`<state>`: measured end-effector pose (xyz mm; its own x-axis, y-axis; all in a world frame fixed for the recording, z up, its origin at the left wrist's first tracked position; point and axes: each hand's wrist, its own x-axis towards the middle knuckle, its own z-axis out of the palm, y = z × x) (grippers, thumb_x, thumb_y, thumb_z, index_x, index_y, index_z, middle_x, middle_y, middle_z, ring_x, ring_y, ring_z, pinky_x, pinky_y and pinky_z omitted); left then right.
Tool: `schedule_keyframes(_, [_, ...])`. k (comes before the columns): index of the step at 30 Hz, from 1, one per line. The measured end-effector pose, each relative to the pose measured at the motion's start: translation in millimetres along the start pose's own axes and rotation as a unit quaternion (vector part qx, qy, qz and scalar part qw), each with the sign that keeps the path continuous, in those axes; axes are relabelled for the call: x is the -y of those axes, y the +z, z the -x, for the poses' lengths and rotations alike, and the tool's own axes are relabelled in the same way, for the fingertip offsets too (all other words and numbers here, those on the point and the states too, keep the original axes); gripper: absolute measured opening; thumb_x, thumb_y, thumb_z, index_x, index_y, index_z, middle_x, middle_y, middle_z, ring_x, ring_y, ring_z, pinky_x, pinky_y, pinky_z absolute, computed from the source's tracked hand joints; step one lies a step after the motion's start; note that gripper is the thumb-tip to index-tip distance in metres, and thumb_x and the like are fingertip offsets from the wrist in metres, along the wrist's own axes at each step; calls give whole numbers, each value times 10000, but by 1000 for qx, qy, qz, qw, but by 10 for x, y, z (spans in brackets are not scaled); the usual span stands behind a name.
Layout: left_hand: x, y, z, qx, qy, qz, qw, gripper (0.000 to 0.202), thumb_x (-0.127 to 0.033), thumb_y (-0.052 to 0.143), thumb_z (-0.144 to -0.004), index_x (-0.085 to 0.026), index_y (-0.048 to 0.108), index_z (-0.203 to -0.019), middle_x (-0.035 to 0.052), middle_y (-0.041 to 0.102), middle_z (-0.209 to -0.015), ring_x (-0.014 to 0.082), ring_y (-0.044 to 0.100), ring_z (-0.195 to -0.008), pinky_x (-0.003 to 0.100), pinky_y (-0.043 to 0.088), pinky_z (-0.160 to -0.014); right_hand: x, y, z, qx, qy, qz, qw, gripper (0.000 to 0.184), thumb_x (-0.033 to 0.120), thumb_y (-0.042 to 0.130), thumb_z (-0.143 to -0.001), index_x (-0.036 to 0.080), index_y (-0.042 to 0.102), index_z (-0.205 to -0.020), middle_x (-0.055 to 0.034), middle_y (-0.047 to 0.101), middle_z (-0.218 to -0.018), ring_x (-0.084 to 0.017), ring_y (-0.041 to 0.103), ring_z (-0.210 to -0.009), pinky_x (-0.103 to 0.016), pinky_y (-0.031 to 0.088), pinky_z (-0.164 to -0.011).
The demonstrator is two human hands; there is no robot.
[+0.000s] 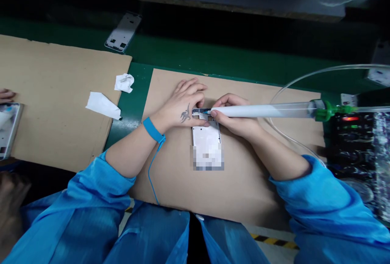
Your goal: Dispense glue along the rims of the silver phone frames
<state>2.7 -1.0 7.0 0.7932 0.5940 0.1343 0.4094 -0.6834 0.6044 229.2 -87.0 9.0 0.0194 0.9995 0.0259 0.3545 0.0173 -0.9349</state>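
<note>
A phone frame (206,140) with a whitish inner face lies on the brown cardboard sheet in front of me; its lower end is blurred out. My left hand (186,103) holds its upper left part, the thumb lying across the frame and the fingers bent beyond the top edge. In my right hand (236,117) is a dispensing syringe (265,111) filled with white material, gripped near its tip like a pen. The blue needle points at the frame's top end, between my two hands; whether it touches cannot be made out.
A clear hose (304,71) loops from the right, where a dark control box (350,146) stands. Another phone frame (123,32) lies at the back left. White paper scraps (103,104) rest on the left cardboard (61,77). A co-worker's hand (6,94) shows at far left.
</note>
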Motion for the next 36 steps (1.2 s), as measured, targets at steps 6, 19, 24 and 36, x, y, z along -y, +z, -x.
schedule_keyframes(6, [6, 8, 4, -5, 0, 0, 1000, 595, -645, 1027, -727, -244, 650, -953, 142, 645, -1652, 479, 383, -1725, 705, 252, -1435, 19, -5, 6, 1, 5, -11, 1000, 383, 546, 963, -753, 279, 700, -833, -34, 780, -760, -194, 639, -611, -318, 491, -533])
schedule_keyframes(19, [-3, 0, -2, 2, -3, 3, 1000, 607, -668, 1018, -728, -247, 643, -953, 149, 640, -1653, 473, 375, -1728, 697, 241, -1438, 11, -4, 22, -8, 2, -7, 1000, 421, 591, 965, -773, 275, 694, -836, -41, 784, -778, -197, 656, -626, -327, 512, -551])
schedule_keyframes(24, [-2, -4, -8, 5, 0, -2, 1000, 622, -676, 1023, -733, -245, 627, -945, 138, 636, -1649, 484, 372, -1726, 719, 238, -1437, 21, -26, 21, -7, 1, 2, 1000, 465, 641, 957, -775, 268, 685, -836, -38, 773, -770, -192, 649, -623, -325, 510, -545])
schedule_keyframes(36, [-4, -6, -7, 0, -1, 5, 1000, 603, -655, 1030, -731, -252, 638, -951, 136, 644, -1651, 466, 378, -1725, 683, 235, -1445, 18, -67, 7, -8, 5, 8, 1000, 554, 738, 970, -752, 263, 689, -805, -32, 742, -732, -183, 619, -590, -331, 488, -524])
